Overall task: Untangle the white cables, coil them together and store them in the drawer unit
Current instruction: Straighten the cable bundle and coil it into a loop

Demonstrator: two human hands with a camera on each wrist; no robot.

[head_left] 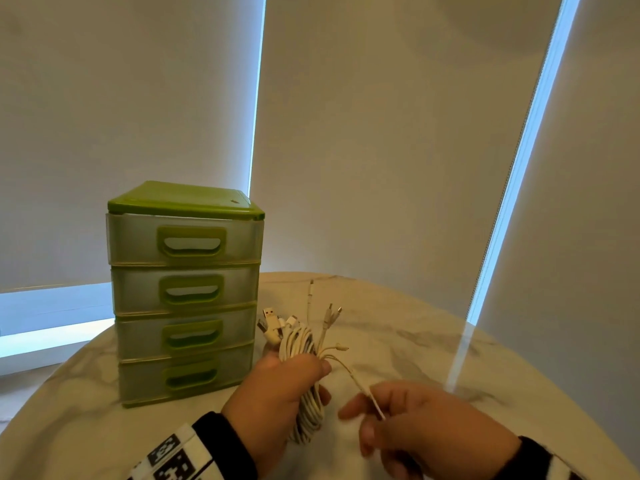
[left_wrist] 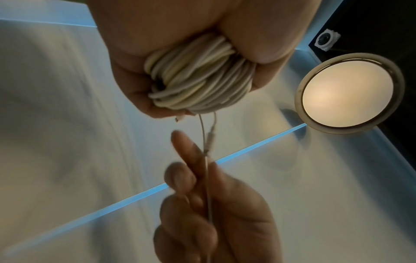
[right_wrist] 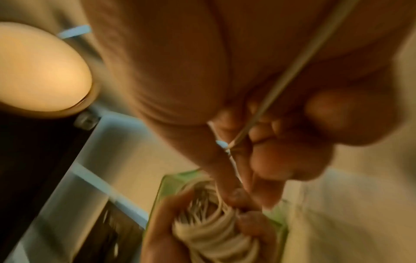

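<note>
The cables (head_left: pixel 306 386) are white. The drawer unit (head_left: pixel 185 292) has a green top and handles with frosted drawers. The counter (head_left: pixel 433 344) is cream marble, grey-veined.

White cables (head_left: pixel 304 382) coiled, seemingly untangled, beside closed green drawer unit (head_left: pixel 185 292).

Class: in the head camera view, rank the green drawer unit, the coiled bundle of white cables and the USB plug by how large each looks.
1. Green drawer unit
2. Coiled bundle of white cables, partly hidden by the left hand gripping it
3. USB plug
</note>
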